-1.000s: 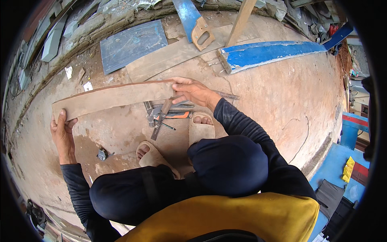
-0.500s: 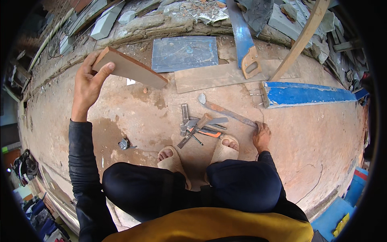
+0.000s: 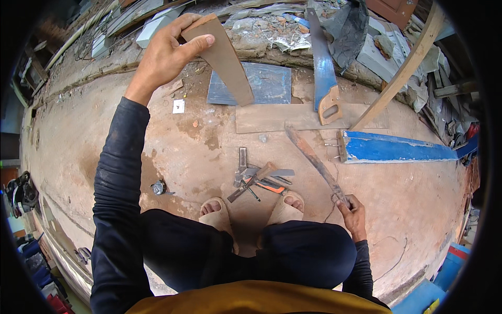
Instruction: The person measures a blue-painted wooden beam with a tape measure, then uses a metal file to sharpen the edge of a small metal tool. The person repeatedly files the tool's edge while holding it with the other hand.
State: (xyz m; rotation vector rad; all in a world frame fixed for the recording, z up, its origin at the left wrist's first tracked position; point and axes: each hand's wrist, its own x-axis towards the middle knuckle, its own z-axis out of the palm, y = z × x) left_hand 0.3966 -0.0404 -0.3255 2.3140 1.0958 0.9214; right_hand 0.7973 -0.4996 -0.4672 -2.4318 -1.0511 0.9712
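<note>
My left hand [image 3: 175, 55] is raised at the upper left, its thumb and fingers clamped on the top end of a short brown wooden board [image 3: 225, 60]. The board slants down to the right, its lower end over a dark blue sheet [image 3: 272, 81]. At the right, my right hand [image 3: 353, 213] grips the near end of a long, flat, slightly curved rusty metal bar [image 3: 314, 157]. Its far end points up and left toward a longer plank [image 3: 261, 118]; whether it touches that plank I cannot tell. A hammer [image 3: 242, 159] lies among several tools in front of my feet.
A handsaw [image 3: 325, 78] rests across the longer plank. Right of it lie a blue-painted beam [image 3: 397, 147] with nails sticking out and a leaning wooden post [image 3: 400, 68]. A tape measure [image 3: 159, 187] sits at left. Rubble [image 3: 261, 31] lines the far edge.
My left hand has moved right and up with the board, which now hangs more steeply. My right hand has drawn the metal bar nearer and turned it steeper, its far end off a small stone.
</note>
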